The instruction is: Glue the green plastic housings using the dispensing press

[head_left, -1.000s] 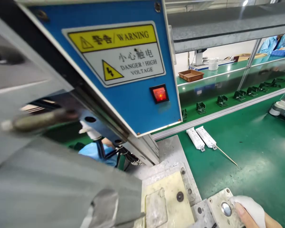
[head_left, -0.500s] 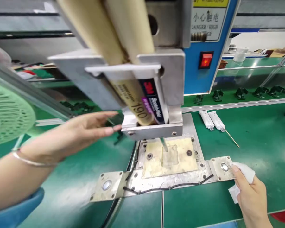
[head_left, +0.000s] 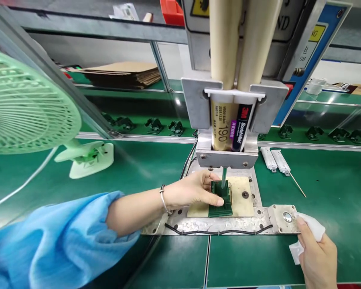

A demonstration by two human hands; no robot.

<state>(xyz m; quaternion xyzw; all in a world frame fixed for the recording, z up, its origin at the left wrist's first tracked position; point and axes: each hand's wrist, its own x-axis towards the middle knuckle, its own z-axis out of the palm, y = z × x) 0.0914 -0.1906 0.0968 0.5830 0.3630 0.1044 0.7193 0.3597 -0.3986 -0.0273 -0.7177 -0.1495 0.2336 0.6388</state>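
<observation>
My left hand [head_left: 200, 189] grips a dark green plastic part [head_left: 221, 202] by its left side, over the cream fixture plate [head_left: 242, 186]. The thin nozzle [head_left: 224, 176] of the glue dispenser comes down to the top of this part; whether they touch I cannot tell. Above it, a two-barrel 3M adhesive cartridge [head_left: 232, 124] sits in a metal holder [head_left: 227, 159]. At the lower right, my right hand [head_left: 319, 251] pinches a crumpled white wipe [head_left: 313, 226] beside the metal block with a round button [head_left: 287, 217].
A green fan [head_left: 24, 108] stands at the left. Two white tubes [head_left: 275, 161] and a thin wooden stick [head_left: 297, 184] lie on the green table to the right. Several dark green parts [head_left: 153, 125] line the belt behind. A black cable [head_left: 219, 233] crosses the metal base.
My left hand has moved right from beside the cartridge holder, bringing the green part onto the plate below the nozzle. The view has turned left. My right hand stays by the button with the wipe.
</observation>
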